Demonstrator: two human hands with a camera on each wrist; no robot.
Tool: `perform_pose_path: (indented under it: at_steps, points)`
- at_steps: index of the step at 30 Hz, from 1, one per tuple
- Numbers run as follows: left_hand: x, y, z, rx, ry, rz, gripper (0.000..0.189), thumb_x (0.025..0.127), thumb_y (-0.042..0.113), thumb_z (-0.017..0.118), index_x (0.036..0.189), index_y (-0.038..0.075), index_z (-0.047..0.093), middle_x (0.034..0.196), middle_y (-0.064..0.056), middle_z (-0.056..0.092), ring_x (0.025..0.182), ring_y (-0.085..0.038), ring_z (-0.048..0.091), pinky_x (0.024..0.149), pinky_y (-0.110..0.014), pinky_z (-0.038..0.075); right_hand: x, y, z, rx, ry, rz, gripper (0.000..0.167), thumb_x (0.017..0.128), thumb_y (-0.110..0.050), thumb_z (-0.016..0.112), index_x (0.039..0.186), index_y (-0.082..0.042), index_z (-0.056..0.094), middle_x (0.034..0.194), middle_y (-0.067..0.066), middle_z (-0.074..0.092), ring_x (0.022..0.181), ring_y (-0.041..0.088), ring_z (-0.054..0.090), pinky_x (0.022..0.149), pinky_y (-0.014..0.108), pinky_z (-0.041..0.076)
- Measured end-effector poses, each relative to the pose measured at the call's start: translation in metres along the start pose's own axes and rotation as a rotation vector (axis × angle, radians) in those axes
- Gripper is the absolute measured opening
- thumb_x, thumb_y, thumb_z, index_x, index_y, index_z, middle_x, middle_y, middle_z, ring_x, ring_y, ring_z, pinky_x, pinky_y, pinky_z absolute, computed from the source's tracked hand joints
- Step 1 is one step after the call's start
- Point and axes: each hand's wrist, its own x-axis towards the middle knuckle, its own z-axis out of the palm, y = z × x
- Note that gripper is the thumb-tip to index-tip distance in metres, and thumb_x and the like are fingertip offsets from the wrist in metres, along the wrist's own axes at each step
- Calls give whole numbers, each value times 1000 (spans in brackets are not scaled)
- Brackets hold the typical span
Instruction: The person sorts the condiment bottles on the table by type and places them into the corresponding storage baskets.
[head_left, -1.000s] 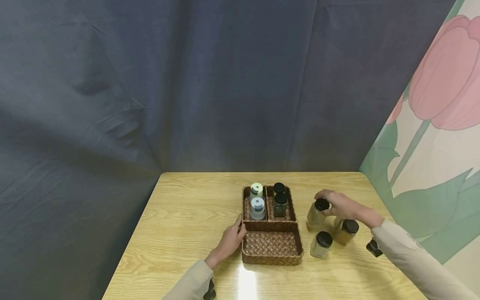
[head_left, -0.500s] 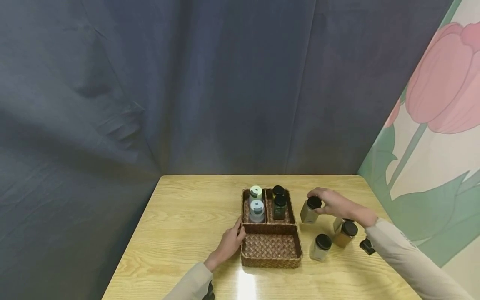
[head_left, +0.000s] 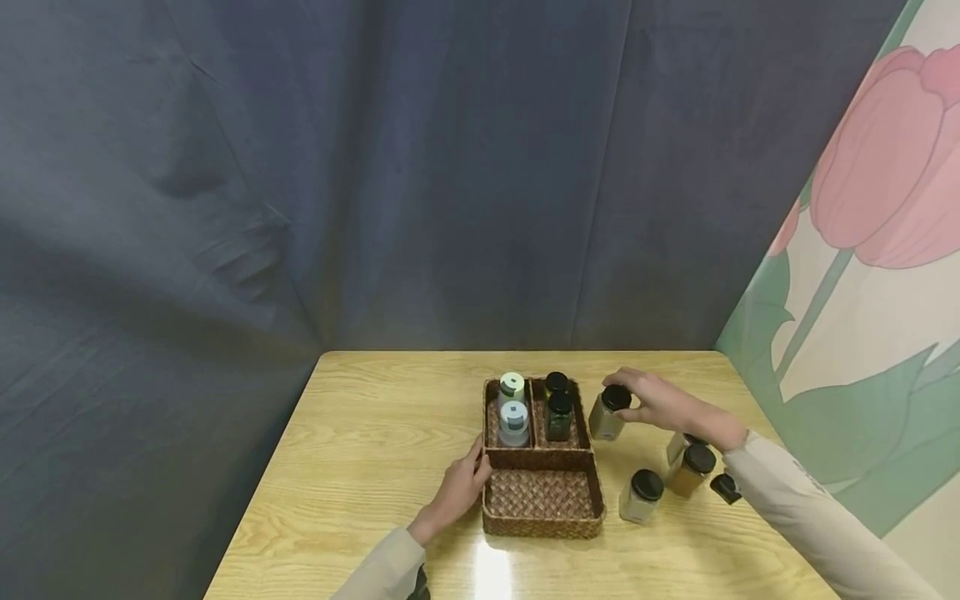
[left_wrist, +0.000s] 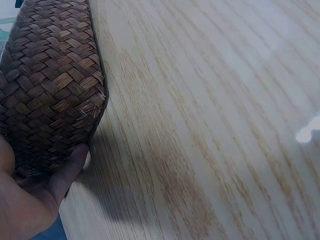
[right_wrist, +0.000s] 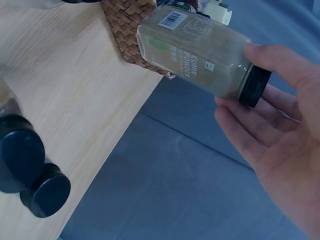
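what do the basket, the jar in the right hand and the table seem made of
Basket: woven plant fibre, mostly matte brown, judging by the crossing strips and frayed ends.
Jar: glass or clear plastic, smooth and glossy; its see-through walls don't settle which.
Table: wood or wood-look laminate, with pale grain and a shiny finish that reflects light.

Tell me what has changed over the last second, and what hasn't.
The right hand has carried the cumin powder jar to the left, closer to the right side of the basket. The jar was already in its grip; nothing was newly grasped or released. The left hand stays at the basket's left wall. The basket, the four containers inside it and the three other jars stay put.
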Motion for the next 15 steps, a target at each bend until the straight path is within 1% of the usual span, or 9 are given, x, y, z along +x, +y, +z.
perform_pose_path:
  at_steps: [4,9,15]
  points:
    - [0,0,-1,2,-2,4,55,107,15,41,156,-1,22,49,10,42,39,-1,34,40,-21,35,5,-3,0,-4,22,-16,46,82,-4,79,121,10,60,116,21,62,104,36,62,84,49,51]
    - [1,-2,-1,11,-3,14,55,107,15,41,156,-2,22,49,10,41,38,-1,32,39,-20,33,10,-5,1,6,-2,4,46,85,-8,78,125,7,59,119,19,61,105,34,62,83,47,52]
    - [1,-3,1,3,-17,-9,56,108,18,41,156,-4,21,48,10,39,37,0,26,39,-18,30,16,-6,4,5,-15,-1,46,86,-9,77,126,6,59,120,18,61,105,32,62,82,45,52]
